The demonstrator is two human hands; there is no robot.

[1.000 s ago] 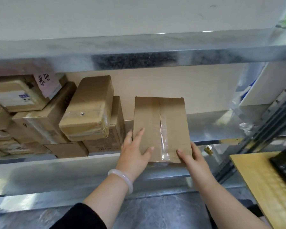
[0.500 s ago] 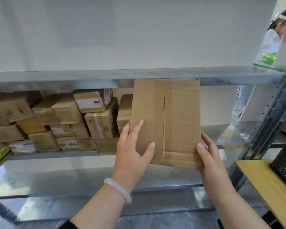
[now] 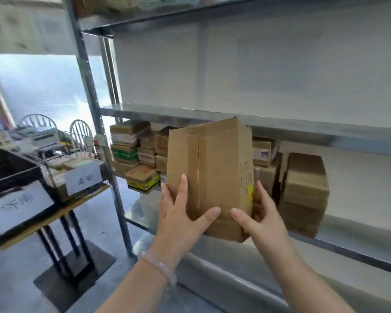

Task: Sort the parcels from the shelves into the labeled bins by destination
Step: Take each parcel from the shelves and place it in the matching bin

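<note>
Both hands up at the middle shelf (image 3: 325, 133), one box (image 3: 221, 168) between them. We see the box held upright with a slight lean, clear of the shelf board, in front of the stacked parcels (image 3: 140, 159). The grip sits low: only the box's bottom third is in the hands, and the rest stands free above them. The left hand (image 3: 178, 219) holds the lower left edge, fingers laid up along the cardboard, thumb (image 3: 210, 213) spread across the front face. The right hand (image 3: 263, 219) wraps the lower right corner, thumb on the front, fingers round the side just below a yellow mark (image 3: 250, 193). The two thumb tips lie close, not touching. A taped seam runs down the front face between the hands. A pale bracelet (image 3: 158, 267) is on the left wrist. A taped brown parcel (image 3: 305, 188) stands on the shelf to the right of the box. Off to the left, well apart, a table (image 3: 54, 212) carries a black bin (image 3: 7, 172) and a wire bin (image 3: 54, 159), each with a white label; the writing is blurred.
</note>
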